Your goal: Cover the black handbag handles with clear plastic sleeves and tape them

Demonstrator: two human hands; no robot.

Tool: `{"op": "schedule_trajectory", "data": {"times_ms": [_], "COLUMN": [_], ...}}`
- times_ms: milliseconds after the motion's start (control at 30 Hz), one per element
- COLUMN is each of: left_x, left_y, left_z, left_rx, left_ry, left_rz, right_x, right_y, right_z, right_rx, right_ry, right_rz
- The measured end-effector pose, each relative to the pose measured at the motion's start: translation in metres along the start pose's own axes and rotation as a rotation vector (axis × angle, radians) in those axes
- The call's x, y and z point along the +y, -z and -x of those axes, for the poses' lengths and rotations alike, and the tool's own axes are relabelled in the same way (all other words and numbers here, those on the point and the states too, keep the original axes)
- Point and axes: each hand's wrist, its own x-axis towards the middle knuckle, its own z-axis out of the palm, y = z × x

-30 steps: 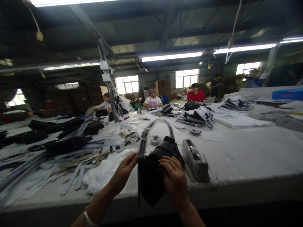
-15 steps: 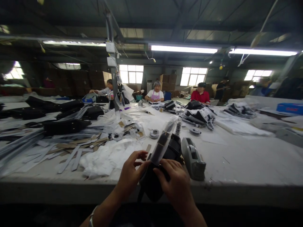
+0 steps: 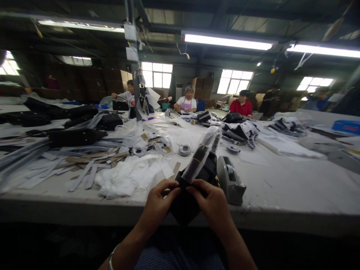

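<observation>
A black handbag (image 3: 184, 210) hangs over the table's front edge, its wrapped handle (image 3: 197, 159) standing up under clear plastic film. My left hand (image 3: 160, 198) pinches the bag's upper edge on the left, thumb against fingers. On the right, my right hand (image 3: 209, 197) is closed on the same edge, close to the foot of the handle. The fingertips of both hands almost meet there. Just right of the bag sits a grey tape dispenser (image 3: 231, 182). The bag's far side is hidden behind the handle and my right hand.
Crumpled white sheets (image 3: 132, 174) and cardboard strips (image 3: 90, 165) lie at left, with several black bags (image 3: 75, 137) behind. Tape rolls (image 3: 184, 150) sit past the handle. A metal post (image 3: 136, 82) rises from the table. Co-workers sit opposite, one in a red top (image 3: 240, 108).
The bag has turned so its handle slants right. My left hand has moved from the handle's foot to the bag's edge, and my right hand has come round beside it.
</observation>
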Motion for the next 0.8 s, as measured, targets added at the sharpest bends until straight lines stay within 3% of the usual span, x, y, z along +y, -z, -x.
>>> {"op": "schedule_trajectory", "data": {"times_ms": [333,433,600,800], "left_x": [-0.001,-0.005,0.003,0.005], "left_y": [-0.008,-0.004,0.01,0.014], "left_z": [-0.003,-0.006,-0.008,-0.005], "left_rx": [0.083,0.045,-0.13,-0.104], "left_ry": [-0.063,-0.073,-0.131,-0.067], "left_rz": [-0.004,-0.029,-0.114,-0.048], "right_x": [0.0,-0.001,-0.003,-0.002], "right_y": [0.002,0.0,0.003,0.002], "right_z": [0.001,0.004,0.004,0.002], "right_rx": [-0.028,-0.017,-0.07,-0.066], "right_ry": [0.005,-0.024,-0.054,-0.035], "right_rz": [-0.026,-0.003,0.005,0.092]}}
